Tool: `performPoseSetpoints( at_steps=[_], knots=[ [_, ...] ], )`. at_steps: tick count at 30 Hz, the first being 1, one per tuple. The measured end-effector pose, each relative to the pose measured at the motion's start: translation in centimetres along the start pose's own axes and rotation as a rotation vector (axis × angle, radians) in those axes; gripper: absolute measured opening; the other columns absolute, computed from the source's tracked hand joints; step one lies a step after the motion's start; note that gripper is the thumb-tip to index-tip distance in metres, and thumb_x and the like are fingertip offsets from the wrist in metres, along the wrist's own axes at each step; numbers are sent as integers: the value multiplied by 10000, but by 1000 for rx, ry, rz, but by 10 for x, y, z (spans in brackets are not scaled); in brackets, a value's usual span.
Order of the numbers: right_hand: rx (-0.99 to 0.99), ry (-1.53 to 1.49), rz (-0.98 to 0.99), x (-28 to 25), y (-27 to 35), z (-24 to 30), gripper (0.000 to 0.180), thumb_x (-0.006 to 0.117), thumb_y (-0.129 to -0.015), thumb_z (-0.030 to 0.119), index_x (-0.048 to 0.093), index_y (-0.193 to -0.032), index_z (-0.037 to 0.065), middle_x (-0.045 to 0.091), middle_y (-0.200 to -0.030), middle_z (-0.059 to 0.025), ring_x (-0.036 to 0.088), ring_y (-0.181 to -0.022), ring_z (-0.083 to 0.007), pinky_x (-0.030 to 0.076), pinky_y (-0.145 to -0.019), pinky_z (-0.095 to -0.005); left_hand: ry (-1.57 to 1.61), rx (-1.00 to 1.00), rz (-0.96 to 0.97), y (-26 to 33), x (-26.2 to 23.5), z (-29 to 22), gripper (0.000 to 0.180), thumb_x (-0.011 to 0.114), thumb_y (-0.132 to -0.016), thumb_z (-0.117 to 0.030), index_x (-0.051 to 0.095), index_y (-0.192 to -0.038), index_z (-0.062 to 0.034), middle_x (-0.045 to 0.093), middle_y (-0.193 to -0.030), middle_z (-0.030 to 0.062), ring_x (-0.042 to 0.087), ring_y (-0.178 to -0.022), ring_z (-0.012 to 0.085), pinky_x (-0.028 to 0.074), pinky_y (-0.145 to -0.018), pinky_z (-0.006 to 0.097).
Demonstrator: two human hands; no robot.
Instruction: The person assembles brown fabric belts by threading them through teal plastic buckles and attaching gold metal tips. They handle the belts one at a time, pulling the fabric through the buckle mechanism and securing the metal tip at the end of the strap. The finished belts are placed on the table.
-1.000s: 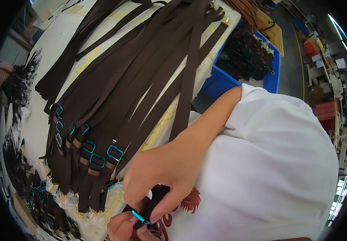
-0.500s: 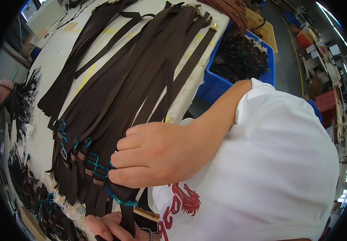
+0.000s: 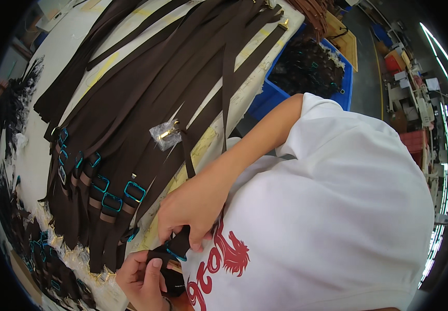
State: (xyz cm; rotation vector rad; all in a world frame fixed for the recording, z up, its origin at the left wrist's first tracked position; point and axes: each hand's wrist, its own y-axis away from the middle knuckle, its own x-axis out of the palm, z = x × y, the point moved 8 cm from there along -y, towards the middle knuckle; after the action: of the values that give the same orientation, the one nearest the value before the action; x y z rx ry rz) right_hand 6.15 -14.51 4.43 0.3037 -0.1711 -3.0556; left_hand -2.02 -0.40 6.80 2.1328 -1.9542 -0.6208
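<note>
My left hand (image 3: pixel 140 277) pinches a dark brown webbing strap (image 3: pixel 157 254) close to my body at the table's near edge. My right hand (image 3: pixel 195 205) is closed on the same strap just above and to the right. Between both hands a buckle in teal film (image 3: pixel 175 252) shows on the strap. Beyond my right hand lies a gold metal clasp in clear plastic wrap (image 3: pixel 166 133), on top of other straps. Many dark brown straps (image 3: pixel 146 98) are spread lengthwise over the table, with several teal-covered buckles (image 3: pixel 112 202) at their near ends.
The pale worktable (image 3: pixel 92 85) carries yellow tape marks. At its left edge hang more straps with teal buckles (image 3: pixel 42 251) and scraps of clear plastic. A blue bin (image 3: pixel 265 98) full of dark straps stands to the right, beside a yellow crate (image 3: pixel 342 39) and an aisle.
Both hands have come together near my body; my right hand moved down from over the buckles, uncovering another teal buckle. The wrapped gold clasp now shows on the straps.
</note>
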Motion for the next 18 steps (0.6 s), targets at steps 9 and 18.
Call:
performPoseSetpoints(
  at_steps=[9, 18],
  knots=[
    [86, -459, -53, 17, 0, -26, 204, 557, -1025, 99, 698, -997, -46, 776, -933, -58, 711, -725, -95, 561, -657, -272, -193, 41, -63, 8, 9, -1, 87, 700, -1002, -28, 713, -954, 43, 621, -694, -6, 432, -528, 17, 305, -493, 198],
    [27, -490, -146, 25, 2, -31, 246, 584, -979, 116, 733, -940, -77, 765, -819, -102, 703, -704, -161, 554, -667, -346, 31, -163, -58, 21, 21, 19, 215, 668, -1033, -96, 682, -850, 16, 472, -562, -49, 340, -481, 20, 236, -470, 234]
  ],
)
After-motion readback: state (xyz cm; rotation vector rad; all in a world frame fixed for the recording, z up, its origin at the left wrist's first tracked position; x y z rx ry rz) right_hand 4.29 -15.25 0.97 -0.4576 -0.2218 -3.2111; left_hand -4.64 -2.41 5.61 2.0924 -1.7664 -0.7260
